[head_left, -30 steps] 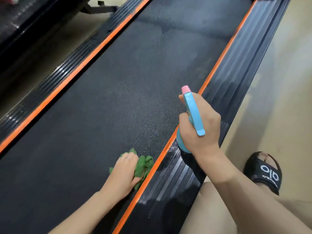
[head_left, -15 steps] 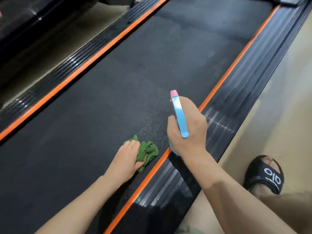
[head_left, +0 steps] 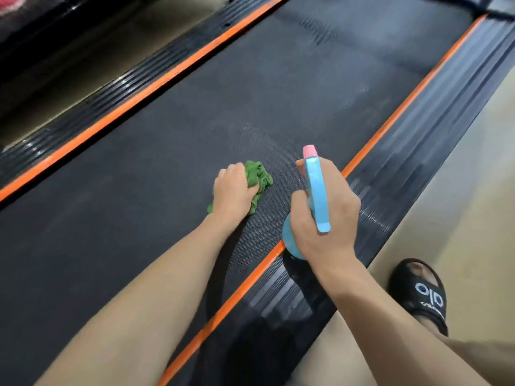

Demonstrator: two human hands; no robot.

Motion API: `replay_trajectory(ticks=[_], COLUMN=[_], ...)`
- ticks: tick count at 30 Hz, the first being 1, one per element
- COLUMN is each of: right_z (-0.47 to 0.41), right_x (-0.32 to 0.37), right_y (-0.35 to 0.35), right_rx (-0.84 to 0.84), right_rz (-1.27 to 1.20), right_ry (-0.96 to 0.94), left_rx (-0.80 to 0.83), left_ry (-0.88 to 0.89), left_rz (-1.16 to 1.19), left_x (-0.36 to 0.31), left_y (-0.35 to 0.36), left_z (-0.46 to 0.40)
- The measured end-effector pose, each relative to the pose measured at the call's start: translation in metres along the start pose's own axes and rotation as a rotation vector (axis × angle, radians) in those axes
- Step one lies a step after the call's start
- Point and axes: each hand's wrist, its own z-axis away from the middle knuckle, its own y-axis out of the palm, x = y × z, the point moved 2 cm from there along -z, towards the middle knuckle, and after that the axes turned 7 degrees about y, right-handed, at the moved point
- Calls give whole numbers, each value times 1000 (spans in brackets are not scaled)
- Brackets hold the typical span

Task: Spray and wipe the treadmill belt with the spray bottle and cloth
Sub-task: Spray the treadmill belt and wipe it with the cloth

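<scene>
The black treadmill belt (head_left: 172, 151) runs diagonally between two orange stripes. My left hand (head_left: 232, 189) grips a crumpled green cloth (head_left: 257, 176) and presses it onto the belt, a little in from the right stripe. My right hand (head_left: 324, 215) holds a light blue spray bottle (head_left: 316, 190) with a pink nozzle upright over the right orange stripe, its nozzle pointing away from me up the belt. Fingers hide most of the bottle's body. A faint sheen shows on the belt ahead of the cloth.
Ribbed black side rails (head_left: 418, 151) flank the belt outside the orange stripes (head_left: 390, 118). Beige floor (head_left: 462, 174) lies to the right, where my foot in a black slide sandal (head_left: 420, 293) stands. Another dark machine (head_left: 33, 32) sits at the upper left.
My left hand has slid the cloth away from the right orange stripe and farther up the belt. My right hand with the bottle stays over the right stripe.
</scene>
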Motion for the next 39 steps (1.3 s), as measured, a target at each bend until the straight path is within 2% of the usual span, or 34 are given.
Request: replay_trajectory(ticks=[4,6,8,12,17,20,26,28,31,35,39], right_z=[-1,-1,-1,-2,-1,-1,-2,-1,1,-1,-2], right_x=[3,4,3,3,1,2,4,3,3,-1,0], right_y=[5,8,7,6,5,2,5,4,1,3,3], right_rx=[-15,-8,-1,9,5,0,-8,-11,20,-9,22], right_rz=[15,35,40,39,22,6,4,-26,-65,-54,-40], right_ry=[50,61,56,34,25,43,67,72,7,-29,-34], left_rx=[79,140,161,99,-38,-17,201,221,174,30,-8], left_ry=[178,223,243,222,15,-72,318,390,396,259,27], left_rz=[68,67,42,12,2,3,44,44,18,106,24], left_x=[27,36,37,23,5,-4,18,23,19,4,-16], left_y=[-10,-19,-21,-9,7,6,-8,-9,-1,16,17], left_z=[97,160,181,113,-12,-31,136,151,95,-7,-98])
